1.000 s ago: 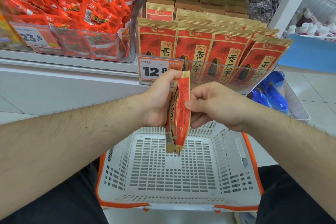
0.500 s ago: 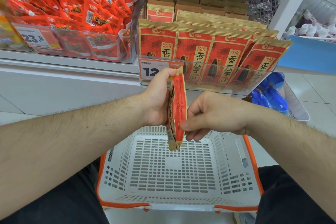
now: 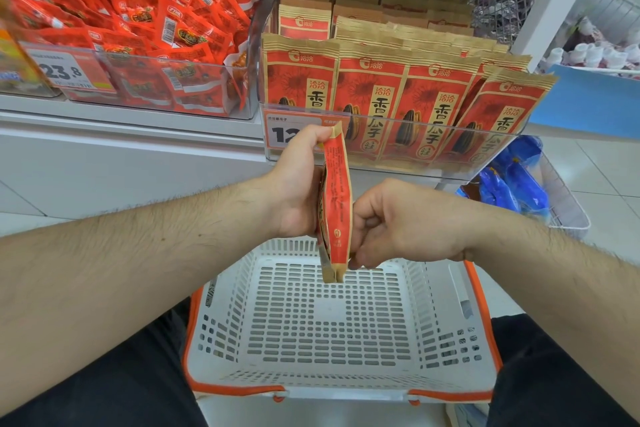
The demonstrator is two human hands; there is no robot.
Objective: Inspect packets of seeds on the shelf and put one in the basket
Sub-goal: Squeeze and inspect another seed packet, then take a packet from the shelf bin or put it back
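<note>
The left hand point(image 3: 298, 184) is gripping the top of a slim red and tan paper seed packet point(image 3: 335, 204), edge-on and upright above the white slotted plastic basket point(image 3: 329, 315); the right hand point(image 3: 398, 222) is pinching its lower edge with curled fingers.

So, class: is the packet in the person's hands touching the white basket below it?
Apart. The head view shows the seed packet hanging upright, its bottom seal clear above the basket floor.

Price tag point(image 3: 65, 71) on left bin read "23.8"; tag point(image 3: 287, 130) by seed packets point(image 3: 429, 114) showed "12", rest hidden; packets read "洽洽 香瓜子".
</note>
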